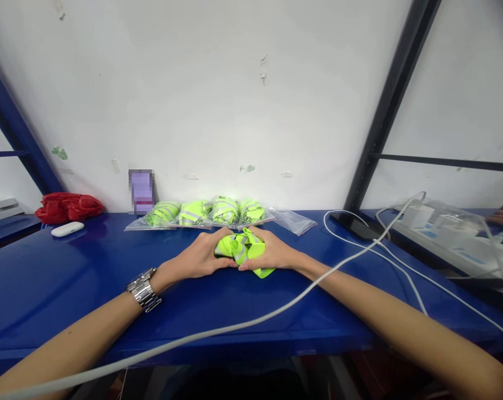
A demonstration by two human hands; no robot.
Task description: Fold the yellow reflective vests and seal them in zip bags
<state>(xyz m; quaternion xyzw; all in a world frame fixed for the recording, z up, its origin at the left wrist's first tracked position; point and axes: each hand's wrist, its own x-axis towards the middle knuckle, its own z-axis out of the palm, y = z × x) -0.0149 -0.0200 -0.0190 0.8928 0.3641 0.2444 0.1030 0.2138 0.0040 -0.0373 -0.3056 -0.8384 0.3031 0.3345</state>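
Observation:
A bundled neon-yellow cloth (251, 249) with grey reflective strips is held between both hands above the blue table (185, 305). My left hand (201, 255), with a metal watch on its wrist, wraps round the left side of the bundle. Round the right side is my right hand (276, 251), its thumb near the left thumb at the front. A loose corner of cloth hangs below the right fingers. Behind the hands, several clear bags with similar yellow bundles (194, 212) lie in a row along the wall. A flat clear bag (293, 220) lies to their right.
A phone-like pixelated object (142, 191) leans on the wall. At the left are a red plastic bag (68, 208) and a white case (67, 229). A dark phone (355, 225), chargers (455, 230) and white cables (276, 312) are at the right; one cable crosses in front.

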